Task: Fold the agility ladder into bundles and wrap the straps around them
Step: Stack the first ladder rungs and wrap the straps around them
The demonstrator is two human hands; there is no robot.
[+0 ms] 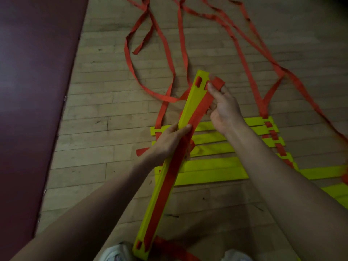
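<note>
A bundle of yellow ladder rungs [190,104] stands tilted in front of me, its low end near my shoes. A red strap [169,178] runs lengthwise along it. My left hand [169,140] grips the bundle around its middle. Near the top end, my right hand [224,110] pinches a loop of the red strap [218,82] beside the rung's slot. Several more yellow rungs [212,166] lie flat on the wooden floor behind the bundle, joined by red straps at both ends.
Long loose red straps [167,51] trail in loops over the wooden floor [105,102] ahead. A dark maroon mat [32,87] covers the floor on the left. My shoes [113,253] show at the bottom edge.
</note>
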